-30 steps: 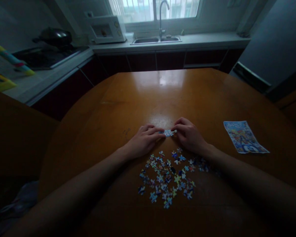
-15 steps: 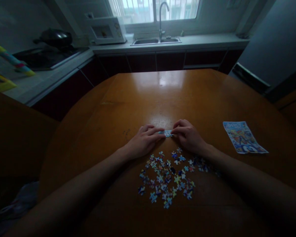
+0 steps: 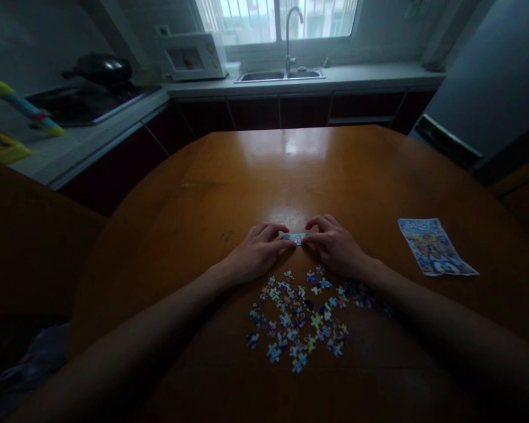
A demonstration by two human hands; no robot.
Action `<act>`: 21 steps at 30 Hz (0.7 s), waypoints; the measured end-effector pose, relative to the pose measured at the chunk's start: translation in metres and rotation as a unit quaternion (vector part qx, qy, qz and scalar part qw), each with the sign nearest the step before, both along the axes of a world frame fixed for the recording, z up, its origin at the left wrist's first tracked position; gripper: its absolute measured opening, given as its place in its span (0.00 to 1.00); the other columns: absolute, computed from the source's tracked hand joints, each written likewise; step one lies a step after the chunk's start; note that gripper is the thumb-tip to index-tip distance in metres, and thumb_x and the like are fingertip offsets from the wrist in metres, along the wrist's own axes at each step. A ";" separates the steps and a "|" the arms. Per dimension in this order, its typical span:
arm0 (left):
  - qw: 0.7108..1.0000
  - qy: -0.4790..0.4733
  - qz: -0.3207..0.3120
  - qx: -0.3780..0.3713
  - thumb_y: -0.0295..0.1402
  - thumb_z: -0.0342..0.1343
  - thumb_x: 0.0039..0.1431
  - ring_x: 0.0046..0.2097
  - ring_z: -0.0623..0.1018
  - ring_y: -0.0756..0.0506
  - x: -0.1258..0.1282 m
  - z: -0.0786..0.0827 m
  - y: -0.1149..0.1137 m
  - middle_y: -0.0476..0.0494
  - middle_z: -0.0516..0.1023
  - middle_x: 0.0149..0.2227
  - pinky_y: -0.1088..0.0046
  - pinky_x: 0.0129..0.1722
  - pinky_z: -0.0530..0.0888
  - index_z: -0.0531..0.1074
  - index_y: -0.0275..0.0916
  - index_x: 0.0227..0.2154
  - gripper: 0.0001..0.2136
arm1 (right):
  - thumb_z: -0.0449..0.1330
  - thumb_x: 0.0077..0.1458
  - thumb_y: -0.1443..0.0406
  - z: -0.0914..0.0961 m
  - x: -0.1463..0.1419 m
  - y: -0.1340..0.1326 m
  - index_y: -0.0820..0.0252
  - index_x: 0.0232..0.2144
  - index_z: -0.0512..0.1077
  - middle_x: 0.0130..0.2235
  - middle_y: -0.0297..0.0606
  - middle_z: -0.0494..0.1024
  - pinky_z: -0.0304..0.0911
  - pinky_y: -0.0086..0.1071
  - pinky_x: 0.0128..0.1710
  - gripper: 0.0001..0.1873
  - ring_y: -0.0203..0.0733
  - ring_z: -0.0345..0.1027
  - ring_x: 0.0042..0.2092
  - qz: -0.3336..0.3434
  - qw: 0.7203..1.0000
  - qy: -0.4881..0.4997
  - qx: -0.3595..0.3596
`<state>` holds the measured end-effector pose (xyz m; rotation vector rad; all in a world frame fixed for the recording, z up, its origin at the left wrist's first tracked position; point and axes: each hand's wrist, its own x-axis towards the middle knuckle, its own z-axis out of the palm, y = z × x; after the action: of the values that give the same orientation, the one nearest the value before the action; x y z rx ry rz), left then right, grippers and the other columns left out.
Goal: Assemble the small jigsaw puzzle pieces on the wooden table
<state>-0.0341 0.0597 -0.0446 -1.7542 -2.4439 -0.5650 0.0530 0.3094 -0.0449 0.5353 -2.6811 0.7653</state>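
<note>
A small strip of joined puzzle pieces (image 3: 295, 237) lies on the wooden table (image 3: 229, 176). My left hand (image 3: 255, 253) presses its left end with the fingertips. My right hand (image 3: 335, 245) pinches and presses its right end, covering part of it. Both hands rest on the tabletop. Just below them, toward me, lies a scattered heap of several loose puzzle pieces (image 3: 297, 317), colourful and face up.
A printed picture sheet (image 3: 435, 247) lies on the table at the right. Beyond the table run a kitchen counter with a sink and tap (image 3: 286, 64), a microwave (image 3: 191, 56) and a stove with a dark pot (image 3: 99, 67).
My right hand has slid a little to the left over the joined strip, so less of it shows. My left hand has barely moved.
</note>
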 end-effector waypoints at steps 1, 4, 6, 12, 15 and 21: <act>1.000 0.000 0.001 0.000 0.24 0.50 0.66 0.60 0.67 0.38 0.000 0.000 0.000 0.41 0.69 0.60 0.51 0.59 0.68 0.73 0.50 0.56 0.20 | 0.57 0.62 0.72 0.001 0.000 0.000 0.52 0.39 0.82 0.48 0.44 0.75 0.66 0.42 0.45 0.14 0.48 0.64 0.47 0.001 1.000 -0.002 0.010; 1.000 -0.001 0.000 0.002 0.23 0.50 0.65 0.60 0.67 0.38 0.000 0.001 0.000 0.40 0.69 0.59 0.51 0.59 0.68 0.74 0.50 0.56 0.20 | 0.57 0.61 0.73 0.003 0.001 -0.001 0.51 0.41 0.82 0.49 0.43 0.75 0.66 0.43 0.45 0.16 0.49 0.64 0.47 0.008 0.999 -0.003 0.034; 1.000 -0.002 -0.002 0.003 0.23 0.51 0.65 0.60 0.67 0.38 0.000 0.001 0.000 0.40 0.69 0.59 0.51 0.59 0.68 0.73 0.49 0.56 0.20 | 0.58 0.60 0.73 0.003 0.001 -0.002 0.50 0.42 0.82 0.50 0.44 0.75 0.66 0.43 0.46 0.17 0.49 0.63 0.47 0.014 0.999 -0.002 0.046; 1.000 -0.008 -0.002 0.007 0.23 0.50 0.65 0.61 0.66 0.38 -0.001 -0.002 0.000 0.41 0.69 0.60 0.51 0.61 0.68 0.73 0.51 0.56 0.21 | 0.57 0.61 0.73 0.001 -0.001 -0.002 0.51 0.42 0.82 0.48 0.43 0.76 0.66 0.45 0.46 0.16 0.50 0.64 0.47 0.007 0.999 0.009 0.032; 1.000 -0.004 -0.002 0.006 0.24 0.50 0.66 0.60 0.67 0.39 -0.001 -0.001 0.000 0.41 0.69 0.59 0.51 0.60 0.68 0.73 0.50 0.56 0.20 | 0.57 0.62 0.72 0.001 -0.001 -0.001 0.52 0.40 0.82 0.48 0.43 0.76 0.67 0.44 0.46 0.15 0.49 0.64 0.48 -0.015 1.000 0.018 0.013; 1.000 0.001 -0.002 0.007 0.24 0.51 0.66 0.59 0.67 0.38 -0.001 -0.001 0.000 0.40 0.69 0.59 0.51 0.59 0.69 0.74 0.50 0.55 0.20 | 0.58 0.62 0.70 -0.001 0.000 -0.004 0.52 0.40 0.82 0.49 0.43 0.76 0.66 0.43 0.46 0.13 0.49 0.63 0.49 0.022 0.999 0.010 0.027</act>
<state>-0.0350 0.0596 -0.0451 -1.7540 -2.4293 -0.5777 0.0533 0.3058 -0.0457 0.6150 -2.6869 0.6976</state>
